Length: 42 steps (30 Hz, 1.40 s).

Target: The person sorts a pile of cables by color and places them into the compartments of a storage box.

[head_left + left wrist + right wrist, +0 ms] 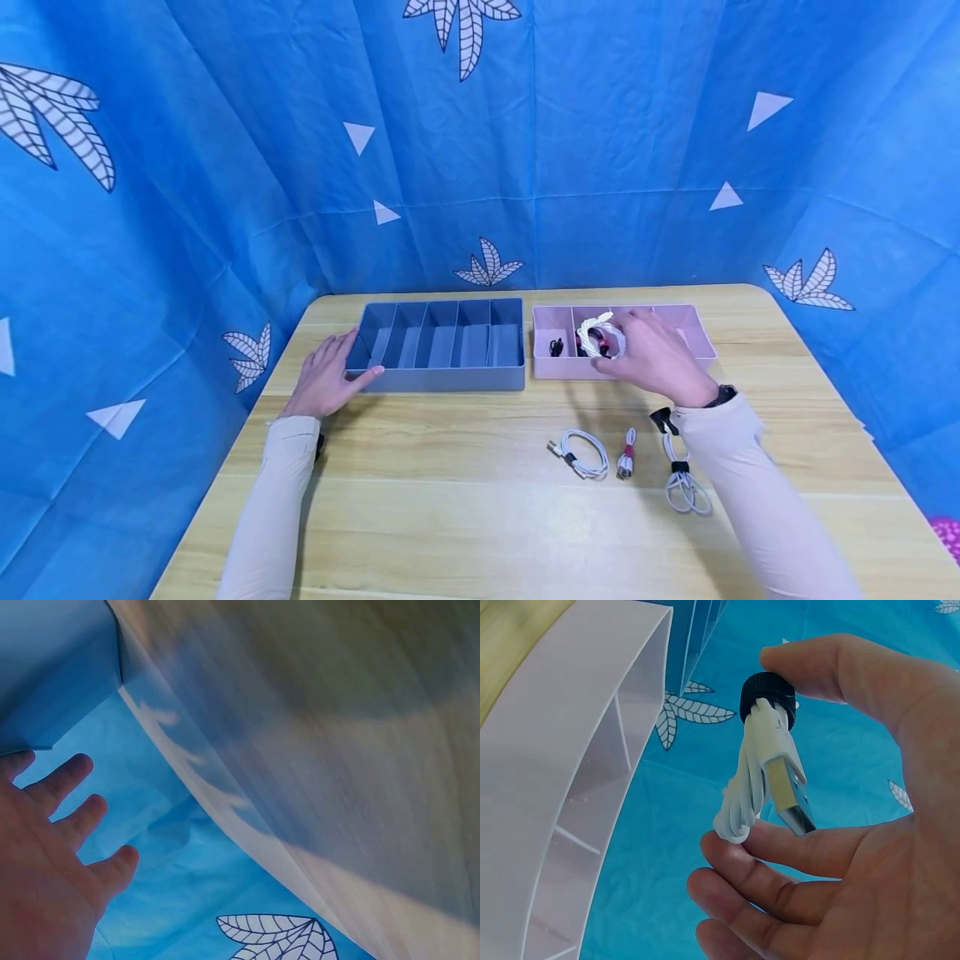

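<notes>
My right hand (pixel 663 354) pinches a coiled white USB cable (pixel 754 772) between thumb and fingertips. The thumb is at its black strap (pixel 769 694), and the metal plug points toward the palm. In the head view this coil hangs over the pink divided box (pixel 555 369). Dark bits with some red show behind the coil, in the compartment second from the left; my hand hides part of the box's right side. At the left end of the blue divided box (pixel 442 381), my left hand (pixel 322 383) rests with fingers extended, touching its rim.
On the table (pixel 450 517) in front of the pink box lie a coiled white cable (pixel 592 454), a small bundle with a red strap (pixel 627 452) and a white cable with a black strap (pixel 682 483). A small black item (pixel 556 347) sits in the pink box's leftmost compartment.
</notes>
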Each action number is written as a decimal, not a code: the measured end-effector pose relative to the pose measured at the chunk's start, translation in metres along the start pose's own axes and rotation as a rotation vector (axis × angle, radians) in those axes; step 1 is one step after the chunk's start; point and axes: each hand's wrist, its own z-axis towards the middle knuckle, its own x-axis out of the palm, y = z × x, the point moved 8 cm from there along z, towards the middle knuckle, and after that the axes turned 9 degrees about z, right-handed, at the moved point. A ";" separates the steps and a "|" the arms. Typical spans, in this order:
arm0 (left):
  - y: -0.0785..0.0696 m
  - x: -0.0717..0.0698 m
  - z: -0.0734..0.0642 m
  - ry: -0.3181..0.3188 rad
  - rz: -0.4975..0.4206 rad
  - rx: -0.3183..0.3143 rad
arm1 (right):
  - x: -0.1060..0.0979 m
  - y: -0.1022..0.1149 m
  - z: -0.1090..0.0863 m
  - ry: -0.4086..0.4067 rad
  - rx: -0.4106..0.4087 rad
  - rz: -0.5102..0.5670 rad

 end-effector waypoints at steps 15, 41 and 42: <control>0.000 0.000 0.001 0.004 -0.004 0.001 | 0.007 0.009 0.014 0.002 -0.009 0.011; 0.001 0.001 0.002 0.018 -0.022 -0.010 | 0.020 0.024 0.035 0.038 -0.007 0.080; 0.001 0.001 0.002 0.017 -0.021 -0.009 | 0.021 0.024 0.035 0.038 -0.003 0.077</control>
